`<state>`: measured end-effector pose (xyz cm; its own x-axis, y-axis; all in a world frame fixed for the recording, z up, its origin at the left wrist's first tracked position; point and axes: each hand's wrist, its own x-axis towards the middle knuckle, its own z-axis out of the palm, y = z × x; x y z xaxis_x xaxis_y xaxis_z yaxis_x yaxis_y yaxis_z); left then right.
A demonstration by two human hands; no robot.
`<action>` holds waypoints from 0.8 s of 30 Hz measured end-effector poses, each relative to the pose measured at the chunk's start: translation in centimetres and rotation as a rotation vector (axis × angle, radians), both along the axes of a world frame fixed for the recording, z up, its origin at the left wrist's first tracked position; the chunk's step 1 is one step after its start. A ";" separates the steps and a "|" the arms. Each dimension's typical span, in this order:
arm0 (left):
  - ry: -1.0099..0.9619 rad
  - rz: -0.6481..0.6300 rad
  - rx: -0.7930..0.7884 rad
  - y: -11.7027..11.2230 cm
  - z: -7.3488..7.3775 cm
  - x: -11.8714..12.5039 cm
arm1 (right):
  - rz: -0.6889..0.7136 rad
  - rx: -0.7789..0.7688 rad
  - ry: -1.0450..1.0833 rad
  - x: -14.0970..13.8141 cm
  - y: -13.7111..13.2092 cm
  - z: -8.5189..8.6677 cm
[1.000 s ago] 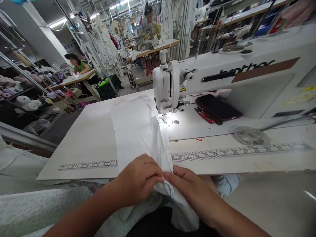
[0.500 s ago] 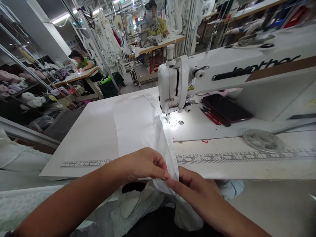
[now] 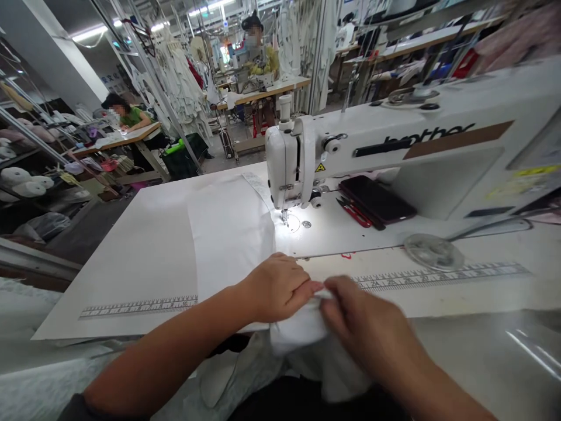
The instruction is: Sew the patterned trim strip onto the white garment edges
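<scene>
At near edge of table (image 3: 131,251), head view: white cloth (image 3: 230,234) spread left of sewing machine (image 3: 368,130), some bunched between hands. Uneven tug would probably pucker or skew cloth; slack pinch might let it slip. Left hand (image 3: 278,289) back upward, fingers curled, thumb pinching cloth; right hand (image 3: 372,327) blurred, thumb and fingers closed on cloth just beside.

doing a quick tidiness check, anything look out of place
The dark smartphone, perhaps: it lies on the sewing machine's bed beside the red thread snips, and isn't sewing gear. Nothing looks spilled.
</scene>
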<state>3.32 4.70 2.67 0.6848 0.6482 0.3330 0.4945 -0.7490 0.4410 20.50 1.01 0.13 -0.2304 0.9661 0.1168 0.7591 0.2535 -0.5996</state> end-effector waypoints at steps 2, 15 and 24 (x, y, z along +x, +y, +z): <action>-0.007 0.062 0.049 -0.3 -0.8 0.0 | -0.123 0.093 -0.022 0.3 1.2 -0.6; 0.053 -0.109 -0.052 -1.4 2.5 0.5 | 0.015 -0.003 0.562 3.0 -5.3 -2.6; 0.138 -0.288 -0.262 0.0 4.4 2.0 | 0.040 0.205 0.301 4.0 -6.4 -2.2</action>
